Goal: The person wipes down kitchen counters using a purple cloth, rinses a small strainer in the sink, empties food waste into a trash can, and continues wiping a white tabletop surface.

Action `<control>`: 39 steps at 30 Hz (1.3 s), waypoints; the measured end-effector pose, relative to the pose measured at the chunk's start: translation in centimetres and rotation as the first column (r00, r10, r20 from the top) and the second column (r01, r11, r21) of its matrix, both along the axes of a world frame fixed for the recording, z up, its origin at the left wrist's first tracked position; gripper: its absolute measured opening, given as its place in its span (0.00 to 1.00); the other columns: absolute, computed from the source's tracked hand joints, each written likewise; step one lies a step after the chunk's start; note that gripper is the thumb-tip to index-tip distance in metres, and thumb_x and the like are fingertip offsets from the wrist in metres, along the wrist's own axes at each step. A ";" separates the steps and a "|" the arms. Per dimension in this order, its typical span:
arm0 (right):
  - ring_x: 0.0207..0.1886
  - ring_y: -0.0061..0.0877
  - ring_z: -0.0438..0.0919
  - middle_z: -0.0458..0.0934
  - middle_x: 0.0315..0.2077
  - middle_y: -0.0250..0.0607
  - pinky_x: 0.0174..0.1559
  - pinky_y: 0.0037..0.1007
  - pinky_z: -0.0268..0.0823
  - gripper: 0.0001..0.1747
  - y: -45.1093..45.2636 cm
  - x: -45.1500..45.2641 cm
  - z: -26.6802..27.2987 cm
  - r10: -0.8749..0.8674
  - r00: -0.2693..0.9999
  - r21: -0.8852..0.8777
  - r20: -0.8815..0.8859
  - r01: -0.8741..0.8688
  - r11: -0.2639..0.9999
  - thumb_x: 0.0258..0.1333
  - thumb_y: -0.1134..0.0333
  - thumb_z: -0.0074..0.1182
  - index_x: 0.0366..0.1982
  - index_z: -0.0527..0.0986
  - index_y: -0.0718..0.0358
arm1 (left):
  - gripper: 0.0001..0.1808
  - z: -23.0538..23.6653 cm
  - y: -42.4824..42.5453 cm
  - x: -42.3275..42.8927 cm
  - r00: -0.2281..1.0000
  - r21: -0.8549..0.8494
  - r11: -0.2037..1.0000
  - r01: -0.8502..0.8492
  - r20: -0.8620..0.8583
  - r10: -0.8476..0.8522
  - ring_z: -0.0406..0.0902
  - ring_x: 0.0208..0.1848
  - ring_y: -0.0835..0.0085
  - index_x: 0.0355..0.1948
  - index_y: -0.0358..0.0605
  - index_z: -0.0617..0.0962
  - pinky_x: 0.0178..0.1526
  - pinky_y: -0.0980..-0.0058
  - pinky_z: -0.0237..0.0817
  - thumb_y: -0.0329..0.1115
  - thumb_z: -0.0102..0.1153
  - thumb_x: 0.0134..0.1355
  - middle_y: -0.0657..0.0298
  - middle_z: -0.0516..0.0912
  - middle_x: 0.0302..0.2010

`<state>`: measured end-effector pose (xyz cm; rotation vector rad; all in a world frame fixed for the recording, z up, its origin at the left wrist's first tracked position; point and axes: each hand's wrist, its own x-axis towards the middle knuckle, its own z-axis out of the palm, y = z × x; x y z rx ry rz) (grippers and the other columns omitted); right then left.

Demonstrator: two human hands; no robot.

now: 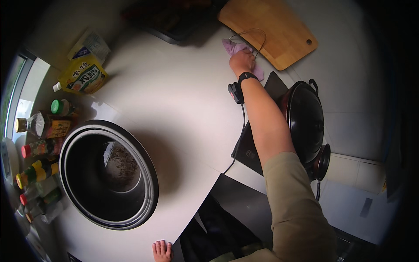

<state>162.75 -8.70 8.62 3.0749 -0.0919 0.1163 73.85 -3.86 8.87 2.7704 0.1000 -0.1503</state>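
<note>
At the back of the white countertop, my right hand is closed on a crumpled pink cloth. A thin metal wire stand curves beside that hand, in front of a wooden cutting board. A black wristband carries a small device on my right wrist, with a cable hanging from it. My left hand lies on the counter near its front edge, fingers slightly apart and holding nothing. Near it stands a large dark inner pot, with some liquid and brown residue at its bottom.
Under my right arm, a lidded dark pot sits on a black cooktop. Along the window side are several sauce bottles and a yellow spouted pouch. A dark tray is at the back.
</note>
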 end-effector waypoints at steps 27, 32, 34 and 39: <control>0.53 0.47 0.72 0.74 0.51 0.53 0.55 0.42 0.66 0.29 -0.7 -9.0 5.2 0.655 0.748 0.259 -0.105 -0.615 0.744 0.47 0.61 0.51 0.55 0.71 0.59 | 0.24 0.5 -0.1 0.8 0.998 -0.066 0.997 -0.034 -0.054 0.030 0.64 0.62 0.41 0.57 0.49 0.70 0.60 0.39 0.55 0.38 0.48 0.58 0.45 0.68 0.60; 0.56 0.44 0.69 0.71 0.54 0.53 0.56 0.41 0.66 0.31 3.1 -6.6 2.7 0.526 0.836 0.197 0.160 -0.549 0.813 0.49 0.66 0.50 0.56 0.65 0.70 | 0.25 0.0 -0.4 -0.3 0.987 -0.167 0.982 -0.086 -0.146 0.062 0.63 0.62 0.40 0.59 0.47 0.73 0.63 0.44 0.54 0.37 0.54 0.59 0.43 0.69 0.60; 0.56 0.48 0.68 0.67 0.56 0.57 0.55 0.43 0.67 0.34 4.8 -3.3 1.9 0.442 0.845 0.153 0.302 -0.501 0.852 0.50 0.67 0.53 0.58 0.59 0.72 | 0.26 -0.1 -0.5 -0.6 0.985 -0.158 0.983 -0.091 -0.162 0.065 0.63 0.62 0.40 0.59 0.47 0.72 0.63 0.44 0.54 0.38 0.54 0.59 0.44 0.69 0.59; 0.57 0.46 0.69 0.67 0.56 0.57 0.53 0.43 0.68 0.31 8.6 3.4 0.7 0.422 0.888 -0.107 0.184 -0.409 0.906 0.54 0.64 0.51 0.57 0.63 0.73 | 0.26 0.6 -0.5 0.2 0.979 -0.176 0.980 -0.091 -0.198 0.055 0.64 0.61 0.40 0.59 0.47 0.72 0.63 0.44 0.55 0.38 0.55 0.58 0.45 0.70 0.59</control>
